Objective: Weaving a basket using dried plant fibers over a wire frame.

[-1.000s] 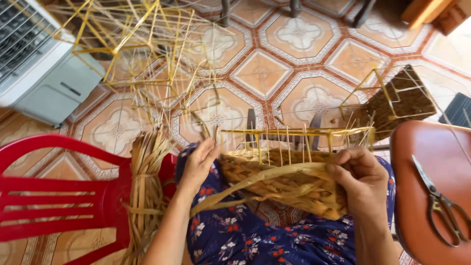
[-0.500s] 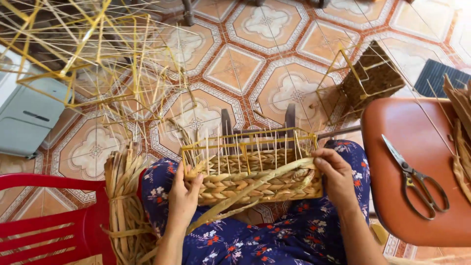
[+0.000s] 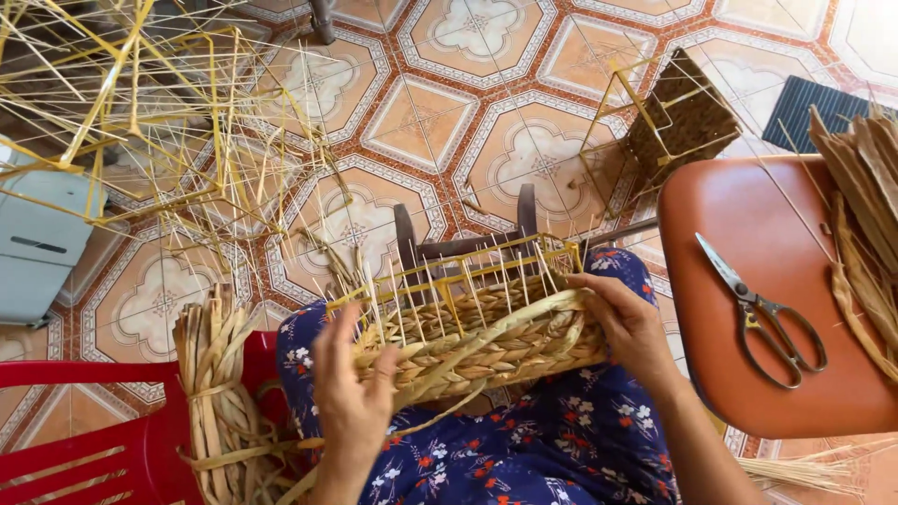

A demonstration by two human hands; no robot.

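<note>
Far left on the tiled floor you've got a grey-white box unit w/ a tangle of yellow wire frames above it. Next, bottom-left corner: red plastic chair, a tied bundle of dried reed strips lying on its right edge. Then your left hand: grip closed on the near-left end of the half-woven basket, thumb on the braided wall, fingers behind it. Basket sits on your lap, on the blue floral fabric, thin uprights sticking up from the braid inside a yellow wire frame. A loose flat strand runs along its front. Your right hand clamps the basket's right end, fingers curled over the rim. Right of that, an orange stool seat w/ scissors lying flat mid-seat, blades pointing away from you, and more reed strips over its right edge. Behind the seat, a darker woven basket in a wire frame on the floor.
</note>
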